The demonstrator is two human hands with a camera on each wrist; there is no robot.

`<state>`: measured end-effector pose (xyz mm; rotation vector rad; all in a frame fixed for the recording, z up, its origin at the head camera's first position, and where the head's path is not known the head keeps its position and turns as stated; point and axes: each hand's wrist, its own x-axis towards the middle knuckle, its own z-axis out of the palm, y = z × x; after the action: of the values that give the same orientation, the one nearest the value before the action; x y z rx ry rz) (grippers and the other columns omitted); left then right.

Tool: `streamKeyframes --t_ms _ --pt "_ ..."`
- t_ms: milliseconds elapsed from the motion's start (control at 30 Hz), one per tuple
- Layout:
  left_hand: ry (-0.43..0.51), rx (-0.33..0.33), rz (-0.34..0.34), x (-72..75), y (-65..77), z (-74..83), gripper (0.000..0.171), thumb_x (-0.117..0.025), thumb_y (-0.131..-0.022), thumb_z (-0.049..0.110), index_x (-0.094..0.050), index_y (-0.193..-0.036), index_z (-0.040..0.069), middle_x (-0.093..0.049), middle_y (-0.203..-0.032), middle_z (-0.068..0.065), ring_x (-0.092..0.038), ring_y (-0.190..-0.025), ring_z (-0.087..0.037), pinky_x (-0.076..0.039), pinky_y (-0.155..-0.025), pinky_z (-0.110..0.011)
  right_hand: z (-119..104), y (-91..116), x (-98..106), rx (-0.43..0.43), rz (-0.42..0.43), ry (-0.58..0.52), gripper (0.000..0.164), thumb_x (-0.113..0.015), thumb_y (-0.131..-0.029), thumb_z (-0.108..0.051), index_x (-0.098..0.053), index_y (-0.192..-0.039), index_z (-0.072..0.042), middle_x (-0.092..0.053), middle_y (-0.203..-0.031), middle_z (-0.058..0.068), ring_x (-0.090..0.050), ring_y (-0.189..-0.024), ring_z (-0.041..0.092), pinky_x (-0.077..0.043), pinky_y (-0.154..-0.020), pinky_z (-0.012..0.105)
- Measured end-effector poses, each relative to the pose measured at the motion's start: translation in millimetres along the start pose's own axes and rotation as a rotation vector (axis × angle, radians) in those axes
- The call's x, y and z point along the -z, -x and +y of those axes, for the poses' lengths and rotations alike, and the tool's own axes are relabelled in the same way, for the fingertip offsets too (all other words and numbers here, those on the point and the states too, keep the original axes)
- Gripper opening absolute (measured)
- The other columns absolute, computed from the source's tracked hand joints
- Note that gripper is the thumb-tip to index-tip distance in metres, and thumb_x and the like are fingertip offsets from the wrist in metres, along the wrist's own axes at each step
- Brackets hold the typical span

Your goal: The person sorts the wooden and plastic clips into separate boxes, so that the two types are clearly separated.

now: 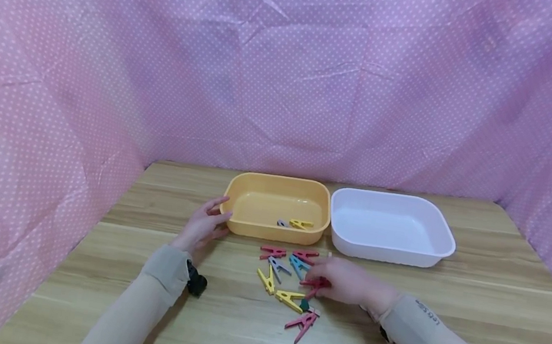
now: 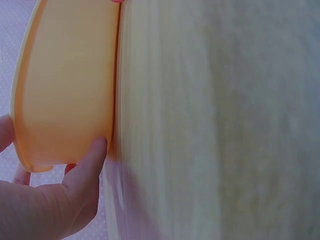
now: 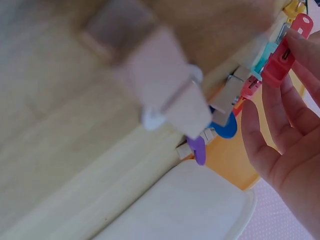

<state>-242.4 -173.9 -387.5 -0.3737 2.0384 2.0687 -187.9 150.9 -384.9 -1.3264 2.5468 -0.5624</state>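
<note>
Red clothespin [image 1: 314,283] pinched in right hand's [image 1: 349,281] fingers, beside scattered clothespins [image 1: 289,299] on bench [image 1: 209,328]. Left hand [image 1: 199,227]: fingers apart, touching yellow bin's [image 1: 272,233] left end.

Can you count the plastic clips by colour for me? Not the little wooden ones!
Red or pink clips: 4, one in the right hand
Yellow clips: 3, one in the orange tub
Lilac clips: 2, one in the tub
Blue clip: 1
Total: 10 visible
</note>
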Motion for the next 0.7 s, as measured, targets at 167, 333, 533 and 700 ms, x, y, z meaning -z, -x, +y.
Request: streamKeyframes --t_ms 167,333,533,700 --pt "-0.002 -0.003 0.0 0.4 -0.9 -0.4 0.054 -0.053 -0.097 0.009 -0.035 -0.146 0.02 -0.033 -0.145 -0.018 -0.048 -0.118 -0.026 -0.043 -0.103 -0.041 -1 -1 4 -0.03 -0.005 -0.004 0.017 -0.072 -0.084 -0.018 -0.071 -0.101 -0.016 -0.065 -0.093 -0.009 -0.054 -0.082 0.002 -0.052 -0.078 0.023" --pt "-0.001 -0.01 -0.003 0.2 -2.2 -2.0 0.054 -0.053 -0.097 0.009 -0.036 -0.146 0.019 -0.034 -0.142 -0.018 -0.05 -0.112 -0.023 -0.044 -0.101 -0.04 -1 -3 8 -0.052 0.01 -0.022 0.015 -0.072 -0.084 -0.023 -0.069 -0.098 -0.018 -0.062 -0.088 -0.009 -0.051 -0.076 0.003 -0.05 -0.071 0.02" --pt "0.003 -0.013 -0.004 -0.1 -0.6 -1.3 0.054 -0.053 -0.097 0.008 -0.035 -0.147 0.017 -0.034 -0.143 -0.02 -0.05 -0.113 -0.024 -0.043 -0.103 -0.04 -4 -2 15 -0.086 0.046 -0.01 0.02 -0.072 -0.085 -0.018 -0.069 -0.104 -0.017 -0.064 -0.097 -0.007 -0.054 -0.08 0.004 -0.052 -0.074 0.024" --pt "0.001 -0.009 -0.004 -0.3 0.3 -0.5 0.054 -0.053 -0.097 0.009 -0.034 -0.147 0.017 -0.033 -0.144 -0.02 -0.05 -0.114 -0.025 -0.042 -0.103 -0.041 -3 -1 22 -0.091 0.068 0.038 0.025 -0.073 -0.083 -0.013 -0.069 -0.107 -0.014 -0.066 -0.1 -0.004 -0.056 -0.085 0.006 -0.053 -0.077 0.027"
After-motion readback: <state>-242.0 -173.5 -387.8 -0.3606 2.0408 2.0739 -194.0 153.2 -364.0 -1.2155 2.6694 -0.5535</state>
